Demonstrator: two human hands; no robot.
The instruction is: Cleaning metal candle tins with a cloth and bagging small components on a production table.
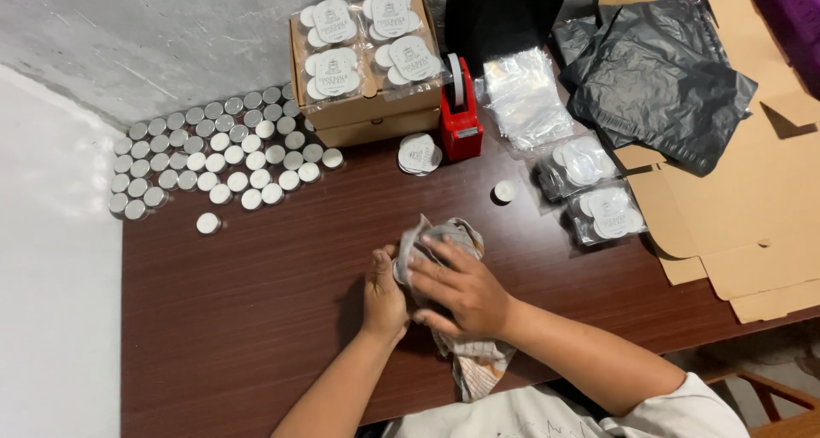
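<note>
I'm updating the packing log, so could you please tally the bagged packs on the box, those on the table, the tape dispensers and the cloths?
Bagged packs on the cardboard box: 4
Bagged packs on the table: 2
Red tape dispenser: 1
Cloth: 1
Total: 8

cloth (453, 237): contents hidden | purple thing (794, 11): cut by frame edge | round labels (418, 154): print illegible

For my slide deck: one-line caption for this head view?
Both hands, left hand and right hand, grip a crumpled cloth over a brown table.
</note>
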